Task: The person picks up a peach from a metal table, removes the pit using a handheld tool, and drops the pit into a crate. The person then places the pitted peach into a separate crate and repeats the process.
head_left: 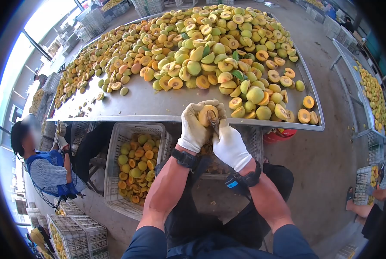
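My left hand (192, 129), in a white work glove with a yellowed palm and fingers, is closed around a peach half (205, 115), its cut face turned up toward me. My gloved right hand (230, 144) grips a small dark metal pitting tool (214, 123), whose tip meets the stone area at the middle of the cut face. Both hands are close together just over the near edge of a metal table (145, 101). A large heap of halved yellow peaches (193, 67) covers much of that table, with a few green leaves among the fruit.
Below the table edge, left of my knees, stands a plastic crate (108, 185) of peach halves. Another crate (256, 146) sits under my hands, near a red container (280, 135). A person (50, 168) works at the left. A second fruit table (352, 77) stands at the right.
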A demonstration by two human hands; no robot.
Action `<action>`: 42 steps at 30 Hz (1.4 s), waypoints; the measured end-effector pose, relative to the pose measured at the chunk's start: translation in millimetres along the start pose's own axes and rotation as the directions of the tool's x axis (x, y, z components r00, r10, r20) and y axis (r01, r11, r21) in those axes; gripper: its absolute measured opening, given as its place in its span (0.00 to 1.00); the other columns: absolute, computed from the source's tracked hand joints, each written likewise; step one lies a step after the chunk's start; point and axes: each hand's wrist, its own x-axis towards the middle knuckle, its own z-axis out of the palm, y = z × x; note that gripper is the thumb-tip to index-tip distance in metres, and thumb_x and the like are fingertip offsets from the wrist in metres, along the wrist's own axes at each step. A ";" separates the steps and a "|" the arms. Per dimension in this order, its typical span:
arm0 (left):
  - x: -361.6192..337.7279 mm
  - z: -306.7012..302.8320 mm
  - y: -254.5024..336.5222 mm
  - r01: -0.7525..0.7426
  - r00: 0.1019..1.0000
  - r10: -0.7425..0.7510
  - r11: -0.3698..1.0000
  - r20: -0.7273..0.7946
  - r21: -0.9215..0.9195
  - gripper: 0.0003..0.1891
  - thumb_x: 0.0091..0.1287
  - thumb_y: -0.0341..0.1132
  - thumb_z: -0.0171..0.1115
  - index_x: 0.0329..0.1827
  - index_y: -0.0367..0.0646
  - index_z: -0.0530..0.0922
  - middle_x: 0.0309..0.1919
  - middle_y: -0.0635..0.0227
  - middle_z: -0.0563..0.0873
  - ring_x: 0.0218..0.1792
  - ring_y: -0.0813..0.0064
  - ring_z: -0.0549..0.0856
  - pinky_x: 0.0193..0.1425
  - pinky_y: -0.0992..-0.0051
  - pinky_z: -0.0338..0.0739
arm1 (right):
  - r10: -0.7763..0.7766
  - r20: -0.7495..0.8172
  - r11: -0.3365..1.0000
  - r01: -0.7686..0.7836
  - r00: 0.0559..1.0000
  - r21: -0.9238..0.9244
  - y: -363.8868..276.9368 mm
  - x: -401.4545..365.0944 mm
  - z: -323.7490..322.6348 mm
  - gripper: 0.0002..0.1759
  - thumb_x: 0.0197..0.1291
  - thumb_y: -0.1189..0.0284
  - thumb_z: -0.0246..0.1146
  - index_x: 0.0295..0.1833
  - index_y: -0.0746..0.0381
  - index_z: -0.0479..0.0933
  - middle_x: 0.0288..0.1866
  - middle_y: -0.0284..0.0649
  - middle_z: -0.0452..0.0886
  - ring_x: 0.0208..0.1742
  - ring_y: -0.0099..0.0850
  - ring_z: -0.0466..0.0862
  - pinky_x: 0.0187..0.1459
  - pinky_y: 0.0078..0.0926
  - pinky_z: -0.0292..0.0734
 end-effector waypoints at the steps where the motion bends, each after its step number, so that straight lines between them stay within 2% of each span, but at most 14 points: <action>1: 0.3 0.5 -2.4 -0.025 1.000 0.025 1.000 -0.010 0.015 0.23 0.61 0.39 0.49 0.51 0.30 0.78 0.45 0.49 0.83 0.46 0.54 0.83 0.59 0.55 0.78 | 0.003 0.000 1.000 -0.003 1.000 0.000 0.9 -0.4 1.1 0.14 0.59 0.75 0.59 0.46 0.73 0.72 0.35 0.61 0.82 0.39 0.59 0.83 0.40 0.51 0.80; 12: -0.6 -11.1 -2.7 -0.051 0.992 0.046 0.998 0.117 0.044 0.23 0.58 0.41 0.49 0.45 0.29 0.80 0.39 0.51 0.83 0.42 0.54 0.83 0.57 0.55 0.79 | -0.030 0.103 0.998 0.025 0.994 0.050 8.5 -3.5 4.7 0.16 0.59 0.75 0.61 0.49 0.75 0.69 0.30 0.61 0.81 0.38 0.62 0.81 0.38 0.54 0.76; 14: -0.4 -25.2 3.0 -0.135 0.983 0.058 0.870 0.174 0.474 0.19 0.59 0.36 0.49 0.44 0.29 0.80 0.41 0.50 0.85 0.43 0.55 0.85 0.57 0.58 0.80 | 0.000 0.183 1.000 -0.005 0.983 0.027 5.5 -7.8 -0.1 0.16 0.59 0.75 0.60 0.49 0.75 0.69 0.33 0.62 0.81 0.38 0.61 0.81 0.39 0.53 0.77; 15: -1.3 -30.4 9.5 -0.134 0.983 0.058 0.871 0.172 0.473 0.19 0.59 0.36 0.49 0.44 0.29 0.80 0.41 0.50 0.85 0.43 0.55 0.85 0.57 0.58 0.80 | 0.032 0.258 0.999 -0.032 0.966 -0.001 4.6 -9.4 -2.3 0.16 0.60 0.74 0.58 0.49 0.75 0.69 0.35 0.63 0.81 0.39 0.61 0.82 0.40 0.52 0.78; 17: -1.3 -40.9 20.7 -0.255 0.926 -0.085 0.579 0.369 0.774 0.16 0.61 0.31 0.52 0.47 0.30 0.80 0.47 0.50 0.86 0.46 0.59 0.86 0.56 0.64 0.81 | 0.019 0.278 0.999 -0.029 0.961 0.033 8.1 -13.3 -3.1 0.16 0.60 0.75 0.58 0.50 0.74 0.69 0.35 0.64 0.81 0.40 0.62 0.81 0.40 0.53 0.78; 20: 0.2 -33.7 20.2 -0.577 0.810 0.068 0.271 0.583 0.770 0.15 0.68 0.31 0.55 0.54 0.32 0.79 0.51 0.51 0.85 0.49 0.64 0.86 0.56 0.69 0.81 | -0.055 0.188 0.987 0.025 0.981 0.157 20.1 -14.7 2.7 0.15 0.61 0.74 0.59 0.51 0.71 0.68 0.33 0.60 0.80 0.33 0.58 0.81 0.35 0.48 0.78; 21: -2.9 -23.3 17.7 -0.579 0.808 0.067 0.272 0.585 0.769 0.15 0.68 0.31 0.55 0.54 0.32 0.79 0.51 0.51 0.85 0.49 0.64 0.86 0.56 0.69 0.81 | -0.104 0.076 0.968 0.084 0.992 0.235 23.4 -13.0 4.2 0.15 0.62 0.74 0.60 0.51 0.68 0.68 0.30 0.55 0.80 0.27 0.53 0.81 0.29 0.43 0.77; 22: -8.5 -7.8 12.9 -0.385 0.914 0.098 0.516 0.394 0.765 0.18 0.72 0.36 0.56 0.58 0.33 0.77 0.52 0.53 0.85 0.48 0.65 0.86 0.56 0.69 0.81 | -0.104 0.074 0.970 0.084 0.992 0.230 14.4 -9.9 -6.0 0.15 0.62 0.74 0.60 0.51 0.68 0.68 0.30 0.55 0.80 0.27 0.53 0.81 0.29 0.43 0.77; 23: -11.5 0.8 8.0 -0.179 0.980 0.069 0.726 0.188 0.664 0.21 0.75 0.41 0.57 0.61 0.34 0.76 0.52 0.54 0.85 0.47 0.67 0.86 0.55 0.70 0.82 | 0.100 0.294 0.840 -0.239 0.950 0.486 3.0 -6.9 -20.6 0.12 0.63 0.74 0.60 0.50 0.65 0.68 0.28 0.47 0.77 0.22 0.41 0.77 0.24 0.35 0.73; 24: -11.5 -2.4 3.2 -0.241 0.969 0.113 0.619 0.219 0.748 0.25 0.78 0.48 0.54 0.65 0.35 0.73 0.52 0.56 0.85 0.46 0.70 0.85 0.53 0.70 0.81 | 0.209 0.542 0.567 -0.553 0.814 0.611 -6.7 -4.6 -30.9 0.10 0.65 0.74 0.59 0.48 0.62 0.68 0.25 0.38 0.74 0.17 0.29 0.73 0.18 0.28 0.69; 27: -11.9 -5.4 -3.1 -0.312 0.950 0.183 0.566 0.253 0.763 0.26 0.78 0.48 0.53 0.69 0.36 0.70 0.52 0.59 0.84 0.46 0.74 0.84 0.51 0.72 0.81 | 0.203 0.578 0.420 -0.604 0.790 0.678 -16.7 -4.5 -32.9 0.07 0.67 0.74 0.59 0.47 0.58 0.68 0.25 0.29 0.69 0.18 0.14 0.65 0.16 0.17 0.59; 33: -23.4 4.8 -11.2 -0.475 0.874 0.365 0.501 0.321 0.723 0.23 0.80 0.42 0.51 0.71 0.38 0.67 0.53 0.62 0.83 0.49 0.80 0.80 0.56 0.78 0.75 | 0.165 0.633 0.209 -0.654 0.756 0.727 -21.9 0.1 -46.0 0.06 0.67 0.73 0.58 0.45 0.58 0.67 0.25 0.31 0.69 0.17 0.17 0.65 0.15 0.18 0.61; 37: -17.1 -4.5 -11.4 -0.485 0.853 0.417 0.413 0.313 0.771 0.26 0.79 0.53 0.50 0.58 0.36 0.76 0.43 0.62 0.87 0.42 0.75 0.86 0.48 0.76 0.80 | 0.127 0.659 0.217 -0.669 0.741 0.711 -22.4 -2.1 -45.2 0.08 0.67 0.75 0.57 0.48 0.57 0.66 0.25 0.30 0.68 0.16 0.16 0.63 0.15 0.17 0.56; 42: -17.1 -15.0 -7.4 -0.442 0.889 0.328 0.438 0.318 0.783 0.21 0.80 0.48 0.49 0.51 0.36 0.78 0.43 0.66 0.85 0.43 0.80 0.82 0.50 0.77 0.78 | 0.100 0.680 0.280 -0.677 0.726 0.681 -22.1 -9.1 -42.4 0.08 0.67 0.76 0.55 0.48 0.58 0.66 0.24 0.28 0.66 0.16 0.14 0.61 0.15 0.16 0.54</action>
